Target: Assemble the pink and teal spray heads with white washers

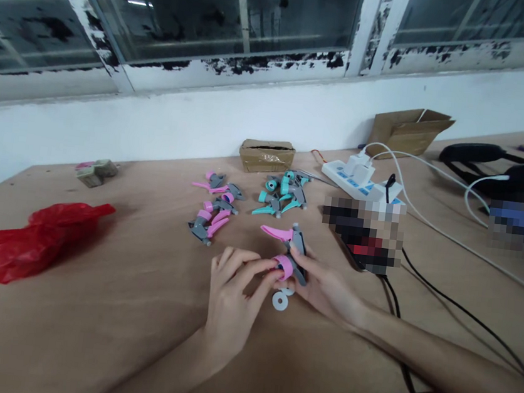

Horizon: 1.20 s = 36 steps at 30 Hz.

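A grey trigger sprayer head (301,244) with a pink lever and pink collar is held above the table, its collar opening turned toward my left hand. My right hand (327,290) is closed round its grey body from the right. With thumb and index finger, my left hand (233,294) pinches at the pink collar; whether a small part sits between those fingertips is hidden. White ring washers (280,301) lie on the table just below the hands. Beyond are several pink-and-grey sprayer heads (202,226) and, to their right, several teal-and-grey sprayer heads (294,194).
A red plastic bag (44,238) lies at the left, with small wrapped bundles (97,172) behind it. Along the wall stand a small cardboard box (266,157), a white power strip (349,180) with cables, and an open carton (406,134). A partly blurred phone (356,239) lies right.
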Each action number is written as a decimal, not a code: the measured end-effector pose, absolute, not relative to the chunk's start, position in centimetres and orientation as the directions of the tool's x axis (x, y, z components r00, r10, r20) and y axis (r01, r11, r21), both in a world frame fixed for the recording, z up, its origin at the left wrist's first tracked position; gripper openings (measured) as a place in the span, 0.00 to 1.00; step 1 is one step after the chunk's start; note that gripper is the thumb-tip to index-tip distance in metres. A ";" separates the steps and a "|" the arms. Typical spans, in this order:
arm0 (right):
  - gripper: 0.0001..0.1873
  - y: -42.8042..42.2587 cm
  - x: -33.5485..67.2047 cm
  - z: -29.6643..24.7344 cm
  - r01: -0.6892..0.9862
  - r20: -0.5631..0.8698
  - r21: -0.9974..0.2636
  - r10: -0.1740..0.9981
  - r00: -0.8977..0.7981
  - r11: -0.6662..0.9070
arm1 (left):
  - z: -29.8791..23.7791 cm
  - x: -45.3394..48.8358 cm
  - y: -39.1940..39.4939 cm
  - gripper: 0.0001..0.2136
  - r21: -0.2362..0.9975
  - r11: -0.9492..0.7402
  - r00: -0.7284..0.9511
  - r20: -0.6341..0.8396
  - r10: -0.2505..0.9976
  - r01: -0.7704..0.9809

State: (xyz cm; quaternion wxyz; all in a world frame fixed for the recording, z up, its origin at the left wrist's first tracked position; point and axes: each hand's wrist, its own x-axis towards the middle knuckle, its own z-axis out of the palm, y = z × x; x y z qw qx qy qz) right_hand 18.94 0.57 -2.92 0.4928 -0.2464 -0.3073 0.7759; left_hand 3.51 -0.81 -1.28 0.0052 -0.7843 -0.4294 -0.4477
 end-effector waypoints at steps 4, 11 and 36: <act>0.09 0.6 19.2 -2.6 -0.603 -0.077 -0.709 0.891 -0.447 -0.364 | -1.0 3.4 -0.8 0.03 0.342 -0.704 0.289 0.735 0.613 0.622; 0.11 0.6 20.3 -0.9 -0.537 -0.201 -0.684 0.835 -0.513 -0.494 | -0.5 2.8 -1.0 0.12 0.247 -0.802 0.399 0.764 0.506 0.544; 0.20 -0.3 21.4 -0.7 0.361 0.537 -0.644 0.735 -0.414 0.674 | -1.4 2.3 0.3 0.10 0.173 -0.716 0.416 0.714 0.564 0.676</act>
